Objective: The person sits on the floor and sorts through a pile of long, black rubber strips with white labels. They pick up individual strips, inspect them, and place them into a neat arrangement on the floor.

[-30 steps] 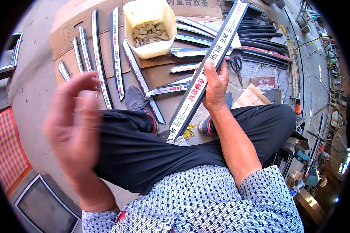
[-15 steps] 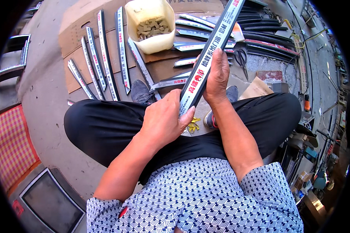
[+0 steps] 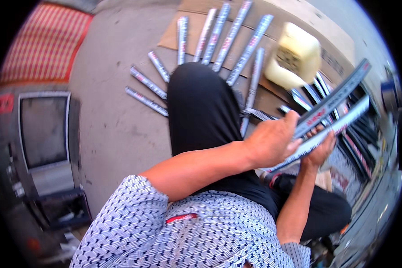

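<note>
Two long metal profile strips covered in printed film are in my hands, spread apart at a narrow angle toward the right. My left hand [image 3: 272, 139] closes round the near end of the upper, darker grey strip [image 3: 338, 96]. Below it, my right hand [image 3: 318, 152] grips the lower strip [image 3: 349, 117], whose face is white; some fingertips show in the gap between the two. Both strips are tilted, with their far ends up to the right. Motion blurs the fingers somewhat.
Several similar strips [image 3: 232, 35] lie fanned out on cardboard [image 3: 169, 36] and the floor beyond my left knee. A cream plastic tub [image 3: 309, 44] with small blocks stands at the back right. More dark strips [image 3: 359, 149] are heaped at right. A framed panel [image 3: 44, 129] lies far left.
The view has swung left, so the floor strips and tub appear further right. One strip was visible in my hands before; two now show, held apart. My hands have moved right in view.
</note>
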Action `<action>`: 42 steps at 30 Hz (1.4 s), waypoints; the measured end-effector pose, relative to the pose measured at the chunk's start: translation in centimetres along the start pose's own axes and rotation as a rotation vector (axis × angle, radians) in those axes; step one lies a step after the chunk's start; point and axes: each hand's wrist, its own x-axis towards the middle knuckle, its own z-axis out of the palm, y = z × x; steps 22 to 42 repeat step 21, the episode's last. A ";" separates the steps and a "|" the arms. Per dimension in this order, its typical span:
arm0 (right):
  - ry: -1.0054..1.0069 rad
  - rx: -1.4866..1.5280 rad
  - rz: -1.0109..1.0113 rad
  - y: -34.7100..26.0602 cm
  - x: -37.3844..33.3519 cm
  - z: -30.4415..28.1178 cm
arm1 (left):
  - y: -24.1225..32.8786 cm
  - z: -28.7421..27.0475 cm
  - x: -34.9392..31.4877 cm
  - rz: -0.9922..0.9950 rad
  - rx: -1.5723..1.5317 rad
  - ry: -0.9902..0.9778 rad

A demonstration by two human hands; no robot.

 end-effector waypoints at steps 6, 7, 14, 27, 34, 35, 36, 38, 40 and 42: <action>0.111 -0.282 0.097 2.0 -0.8 0.9 | 0.7 -4.4 -0.4 0.155 -0.320 0.417; 0.118 -0.303 0.125 2.2 -1.0 0.7 | 0.6 -5.2 -0.2 0.198 -0.375 0.495; 0.158 -0.444 0.284 3.9 0.7 -5.3 | -0.2 -13.7 -0.6 0.340 -0.736 0.706; 0.180 -0.476 0.335 4.5 1.2 -9.0 | -8.3 -19.4 -2.6 0.228 -0.760 1.035; 0.180 -0.476 0.335 4.5 1.2 -9.0 | -8.3 -19.4 -2.6 0.228 -0.760 1.035; 0.180 -0.476 0.335 4.5 1.2 -9.0 | -8.3 -19.4 -2.6 0.228 -0.760 1.035; 0.180 -0.476 0.335 4.5 1.2 -9.0 | -8.3 -19.4 -2.6 0.228 -0.760 1.035; 0.180 -0.476 0.335 4.5 1.2 -9.0 | -8.3 -19.4 -2.6 0.228 -0.760 1.035; 0.180 -0.476 0.335 4.5 1.2 -9.0 | -8.3 -19.4 -2.6 0.228 -0.760 1.035; 0.180 -0.476 0.335 4.5 1.2 -9.0 | -8.3 -19.4 -2.6 0.228 -0.760 1.035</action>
